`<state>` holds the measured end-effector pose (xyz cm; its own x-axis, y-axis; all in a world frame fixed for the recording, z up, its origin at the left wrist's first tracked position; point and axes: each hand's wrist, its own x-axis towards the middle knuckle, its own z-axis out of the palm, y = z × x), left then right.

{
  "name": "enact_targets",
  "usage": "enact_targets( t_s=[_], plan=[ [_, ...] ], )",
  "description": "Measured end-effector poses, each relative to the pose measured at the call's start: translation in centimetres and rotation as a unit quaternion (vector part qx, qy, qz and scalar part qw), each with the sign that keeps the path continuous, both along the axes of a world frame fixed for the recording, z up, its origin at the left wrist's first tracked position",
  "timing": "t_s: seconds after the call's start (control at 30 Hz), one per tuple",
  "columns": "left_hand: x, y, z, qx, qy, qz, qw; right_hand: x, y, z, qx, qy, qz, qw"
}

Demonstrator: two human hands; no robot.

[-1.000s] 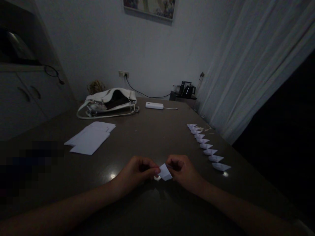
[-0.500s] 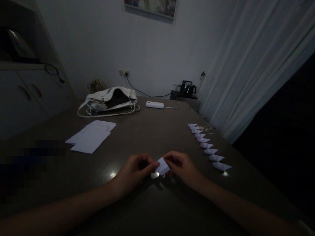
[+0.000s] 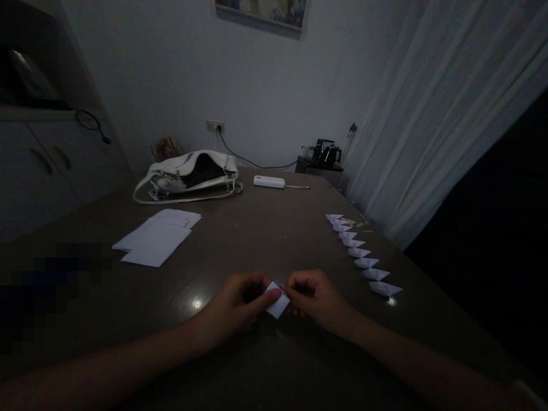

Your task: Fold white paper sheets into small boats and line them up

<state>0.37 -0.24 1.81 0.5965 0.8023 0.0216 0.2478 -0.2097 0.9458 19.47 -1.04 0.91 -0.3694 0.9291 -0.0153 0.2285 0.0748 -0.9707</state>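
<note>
A small folded piece of white paper (image 3: pixel 277 307), diamond-shaped from here, is held between my two hands just above the table. My left hand (image 3: pixel 242 299) pinches it from the left, the thumb lying across its face. At its right corner, the thumb and fingertips of my right hand (image 3: pixel 314 294) grip the edge. The fingers behind the paper are partly hidden. To the right, several folded paper boats (image 3: pixel 384 289) stand in a row running away from me. A stack of white paper sheets (image 3: pixel 158 242) lies to the left.
At the back left of the table (image 3: pixel 257 234) sits a white handbag (image 3: pixel 192 171) with its strap in front. A white power bank (image 3: pixel 269 181) with a short cable lies at the back. A black kettle (image 3: pixel 329 155) stands beyond the far right corner, near a white curtain (image 3: pixel 385 125).
The folded paper has shifted slightly left and toward me and turned, now showing a diamond face. My left thumb reaches further across it; my right fingers have moved to its right corner.
</note>
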Motion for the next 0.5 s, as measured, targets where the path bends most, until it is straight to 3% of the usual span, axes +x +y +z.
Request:
enact_targets(
  t_s=[0.1,0.33,0.5],
  plan=[
    [0.2,0.3,-0.3,-0.019,-0.016,0.019,1.0,0.0,0.0,-0.2,-0.01,0.007,0.003,1.0],
    [-0.1,0.6,-1.1,0.013,-0.026,0.046,0.998,0.1,0.0,-0.4,-0.015,0.028,0.041,0.999],
    [0.1,0.5,-0.8,0.007,-0.017,0.045,0.999,0.0,-0.2,-0.3,0.0,0.002,0.033,0.999]
  ],
)
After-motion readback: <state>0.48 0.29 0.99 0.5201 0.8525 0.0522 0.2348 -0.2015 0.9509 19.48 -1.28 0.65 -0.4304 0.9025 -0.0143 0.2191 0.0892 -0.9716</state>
